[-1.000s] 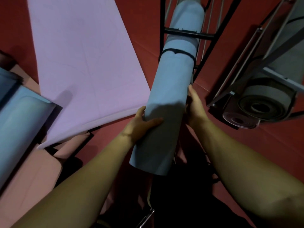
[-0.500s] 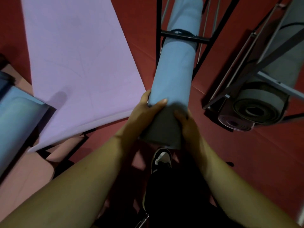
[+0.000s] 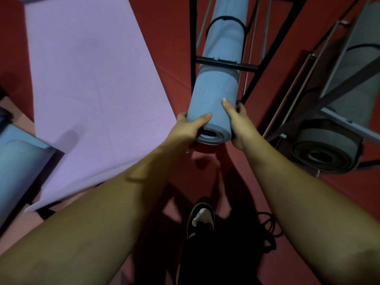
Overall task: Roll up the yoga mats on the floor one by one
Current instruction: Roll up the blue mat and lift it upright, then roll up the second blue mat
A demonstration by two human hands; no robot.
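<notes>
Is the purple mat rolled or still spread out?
Spread out: the purple mat lies flat on the red floor, unrolled.

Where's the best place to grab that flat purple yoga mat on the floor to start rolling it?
Grip the flat purple yoga mat along its near short edge, both hands from the person's side. It lies unrolled, stretching away, and that edge is nearest the feet.

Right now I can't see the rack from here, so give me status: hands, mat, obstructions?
Left hand and right hand both grip the rolled blue mat. Mat lies in the black rack, strap around it. No obstruction visible.
</notes>
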